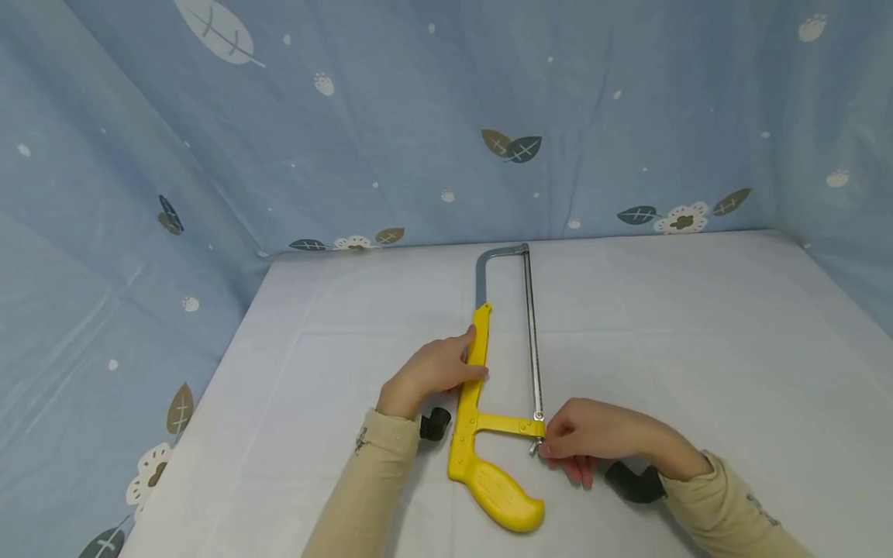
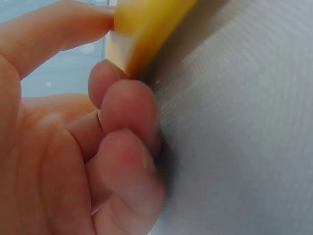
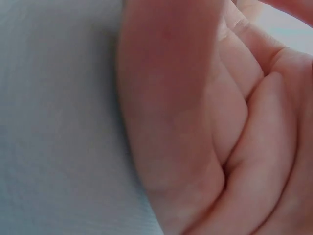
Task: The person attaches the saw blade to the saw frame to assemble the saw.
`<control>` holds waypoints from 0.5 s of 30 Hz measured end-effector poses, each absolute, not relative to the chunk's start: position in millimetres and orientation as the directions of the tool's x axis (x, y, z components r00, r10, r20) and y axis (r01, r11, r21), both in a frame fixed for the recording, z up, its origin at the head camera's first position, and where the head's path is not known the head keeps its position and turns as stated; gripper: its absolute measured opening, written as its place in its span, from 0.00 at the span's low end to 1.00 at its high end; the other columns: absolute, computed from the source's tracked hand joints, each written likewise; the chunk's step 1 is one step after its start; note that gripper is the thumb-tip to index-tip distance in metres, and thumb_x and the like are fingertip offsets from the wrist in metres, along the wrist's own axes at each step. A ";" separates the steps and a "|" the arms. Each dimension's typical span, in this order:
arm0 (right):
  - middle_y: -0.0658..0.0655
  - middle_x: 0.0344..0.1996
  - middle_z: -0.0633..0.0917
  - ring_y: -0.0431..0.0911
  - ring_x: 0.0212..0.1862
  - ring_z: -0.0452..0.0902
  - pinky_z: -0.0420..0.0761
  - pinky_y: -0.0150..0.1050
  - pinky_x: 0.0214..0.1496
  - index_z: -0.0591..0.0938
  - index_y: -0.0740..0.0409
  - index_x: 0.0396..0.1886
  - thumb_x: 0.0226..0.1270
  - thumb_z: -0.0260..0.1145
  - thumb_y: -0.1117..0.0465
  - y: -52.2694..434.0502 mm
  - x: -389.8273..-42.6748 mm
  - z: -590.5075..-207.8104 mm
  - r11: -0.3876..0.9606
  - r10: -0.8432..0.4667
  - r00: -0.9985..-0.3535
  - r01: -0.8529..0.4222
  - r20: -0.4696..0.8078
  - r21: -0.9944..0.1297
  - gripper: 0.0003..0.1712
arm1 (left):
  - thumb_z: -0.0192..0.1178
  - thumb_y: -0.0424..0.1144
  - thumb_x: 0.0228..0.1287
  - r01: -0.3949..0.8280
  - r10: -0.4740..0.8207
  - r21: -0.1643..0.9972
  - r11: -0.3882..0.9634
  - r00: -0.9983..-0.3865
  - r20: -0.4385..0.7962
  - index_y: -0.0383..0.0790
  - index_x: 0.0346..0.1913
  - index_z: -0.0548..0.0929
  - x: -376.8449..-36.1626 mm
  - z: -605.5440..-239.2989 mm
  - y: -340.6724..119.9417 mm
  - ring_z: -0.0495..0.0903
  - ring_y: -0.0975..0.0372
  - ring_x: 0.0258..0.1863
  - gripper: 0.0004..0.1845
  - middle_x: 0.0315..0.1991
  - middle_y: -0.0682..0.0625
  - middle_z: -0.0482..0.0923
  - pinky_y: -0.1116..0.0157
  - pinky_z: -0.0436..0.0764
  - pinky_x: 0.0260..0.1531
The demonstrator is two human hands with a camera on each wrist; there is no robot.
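A table point(image 1: 698, 325) covered with a pale grey-white cloth, faintly creased in squares. Behind it and along both the left and right sides hangs a blue fabric backdrop point(image 1: 391, 101) printed with leaves, white flowers and small paw marks. Lighting is soft and even.

Head view: the right hand point(image 1: 593, 435) covers whatever sits at the lower end of the blade point(image 1: 533, 333), so only a tiny bit of metal pokes out by the fingertips, too small to make out. The left wrist view is super close and blurry, with just a corner of the hacksaw point(image 2: 142, 29) showing, the rest cut off up top. In the right wrist view the hand point(image 3: 220, 127) fills the frame, and what the fingers pinch is hidden.
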State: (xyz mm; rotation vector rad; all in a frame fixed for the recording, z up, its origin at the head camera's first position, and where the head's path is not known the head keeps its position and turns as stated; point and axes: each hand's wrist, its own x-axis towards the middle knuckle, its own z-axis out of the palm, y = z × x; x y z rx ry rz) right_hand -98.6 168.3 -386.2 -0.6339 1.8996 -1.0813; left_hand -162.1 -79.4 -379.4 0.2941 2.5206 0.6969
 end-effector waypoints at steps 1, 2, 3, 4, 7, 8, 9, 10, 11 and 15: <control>0.53 0.11 0.77 0.45 0.13 0.74 0.72 0.34 0.14 0.80 0.59 0.20 0.61 0.60 0.52 168.4 -98.5 -386.7 0.502 -0.743 -0.523 -0.023 -0.418 -0.864 0.17 | 0.57 0.54 0.56 0.071 0.330 0.532 0.844 -0.850 -0.411 0.50 0.70 0.50 -162.0 -379.9 -79.6 0.69 0.62 0.14 0.41 0.23 0.50 0.69 0.67 0.68 0.19; 0.53 0.10 0.77 0.45 0.13 0.74 0.71 0.34 0.14 0.79 0.59 0.19 0.61 0.60 0.52 168.4 -98.4 -387.1 0.507 -0.737 -0.529 -0.022 -0.420 -0.862 0.17 | 0.57 0.54 0.56 0.070 0.330 0.533 0.843 -0.850 -0.410 0.50 0.70 0.50 -162.0 -380.8 -79.8 0.69 0.62 0.14 0.41 0.23 0.50 0.69 0.67 0.68 0.19; 0.52 0.09 0.76 0.45 0.12 0.74 0.71 0.34 0.14 0.78 0.59 0.19 0.60 0.60 0.51 168.2 -98.3 -387.4 0.513 -0.731 -0.536 -0.025 -0.422 -0.858 0.18 | 0.57 0.54 0.56 0.070 0.330 0.534 0.842 -0.851 -0.409 0.50 0.70 0.50 -162.0 -381.6 -79.9 0.69 0.62 0.14 0.41 0.22 0.50 0.69 0.67 0.68 0.19; 0.52 0.09 0.75 0.45 0.12 0.73 0.71 0.35 0.13 0.78 0.59 0.18 0.59 0.61 0.50 167.9 -98.2 -387.7 0.521 -0.723 -0.545 -0.027 -0.425 -0.853 0.18 | 0.57 0.54 0.56 0.070 0.330 0.535 0.842 -0.852 -0.408 0.50 0.70 0.50 -162.0 -382.4 -80.1 0.70 0.62 0.14 0.41 0.22 0.50 0.69 0.67 0.68 0.19; 0.51 0.07 0.74 0.45 0.10 0.72 0.70 0.35 0.13 0.75 0.60 0.16 0.57 0.63 0.49 166.8 -97.9 -388.3 0.541 -0.697 -0.569 -0.018 -0.436 -0.841 0.21 | 0.57 0.54 0.55 0.066 0.325 0.533 0.843 -0.853 -0.408 0.51 0.70 0.50 -162.3 -383.8 -81.0 0.70 0.62 0.13 0.42 0.22 0.50 0.70 0.67 0.69 0.18; 0.51 0.07 0.73 0.45 0.10 0.72 0.70 0.35 0.13 0.74 0.60 0.16 0.56 0.63 0.49 166.4 -97.8 -388.4 0.545 -0.690 -0.575 -0.014 -0.439 -0.839 0.21 | 0.57 0.54 0.55 0.067 0.325 0.532 0.844 -0.853 -0.408 0.51 0.70 0.49 -162.5 -384.1 -81.2 0.71 0.62 0.13 0.42 0.21 0.50 0.70 0.67 0.69 0.18; 0.51 0.07 0.73 0.45 0.10 0.72 0.70 0.35 0.13 0.74 0.60 0.16 0.56 0.64 0.48 166.0 -97.7 -388.6 0.547 -0.686 -0.578 -0.010 -0.442 -0.837 0.21 | 0.57 0.54 0.55 0.066 0.325 0.532 0.844 -0.853 -0.409 0.51 0.70 0.49 -162.4 -384.1 -81.5 0.70 0.62 0.13 0.42 0.21 0.50 0.70 0.67 0.69 0.18; 0.51 0.07 0.73 0.46 0.10 0.72 0.70 0.35 0.13 0.73 0.60 0.16 0.56 0.64 0.48 165.7 -97.7 -388.9 0.549 -0.683 -0.580 -0.005 -0.445 -0.836 0.22 | 0.57 0.54 0.55 0.067 0.325 0.531 0.845 -0.852 -0.410 0.51 0.70 0.49 -162.4 -384.0 -81.7 0.70 0.62 0.13 0.42 0.21 0.50 0.70 0.67 0.69 0.18; 0.51 0.07 0.73 0.46 0.10 0.72 0.70 0.35 0.13 0.73 0.61 0.16 0.56 0.64 0.48 165.4 -97.7 -389.2 0.550 -0.680 -0.581 -0.003 -0.446 -0.835 0.22 | 0.57 0.54 0.55 0.066 0.325 0.531 0.845 -0.852 -0.411 0.51 0.70 0.49 -162.4 -383.7 -81.8 0.70 0.62 0.13 0.42 0.21 0.50 0.70 0.67 0.69 0.18; 0.51 0.07 0.74 0.45 0.10 0.72 0.70 0.35 0.13 0.74 0.60 0.15 0.56 0.64 0.48 164.8 -97.8 -389.7 0.553 -0.678 -0.582 -0.002 -0.448 -0.833 0.21 | 0.57 0.53 0.56 0.067 0.331 0.539 0.839 -0.851 -0.408 0.50 0.70 0.49 -161.7 -381.9 -81.8 0.70 0.62 0.13 0.41 0.21 0.50 0.70 0.67 0.69 0.18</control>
